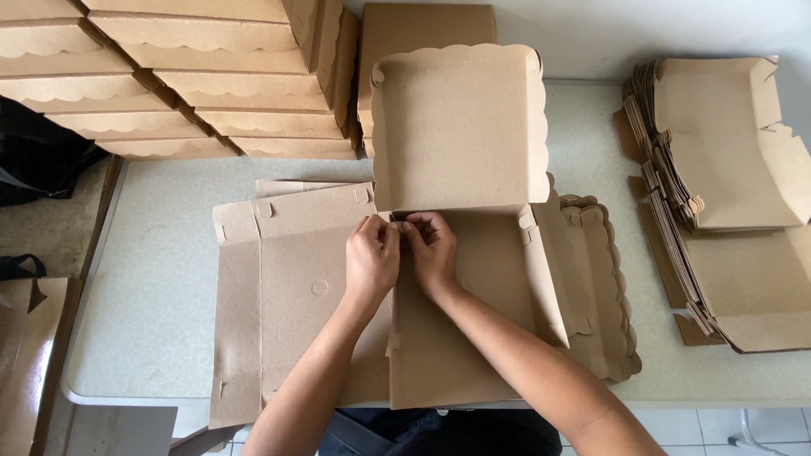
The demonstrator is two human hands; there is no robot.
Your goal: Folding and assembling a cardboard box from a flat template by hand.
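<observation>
A brown cardboard box (460,135) lies half folded on the white table (152,279), its scalloped lid standing upright at the back and its base flat toward me. My left hand (372,257) and my right hand (432,249) meet at the box's back left corner, where the lid joins the base. Both pinch a small cardboard tab there between fingertips. The right side wall (545,270) of the box leans outward.
A flat unfolded box blank (279,295) lies under my left arm. Finished folded boxes (194,76) are stacked at the back left. A pile of flat blanks (726,194) sits at the right. A black bag (34,156) rests left of the table.
</observation>
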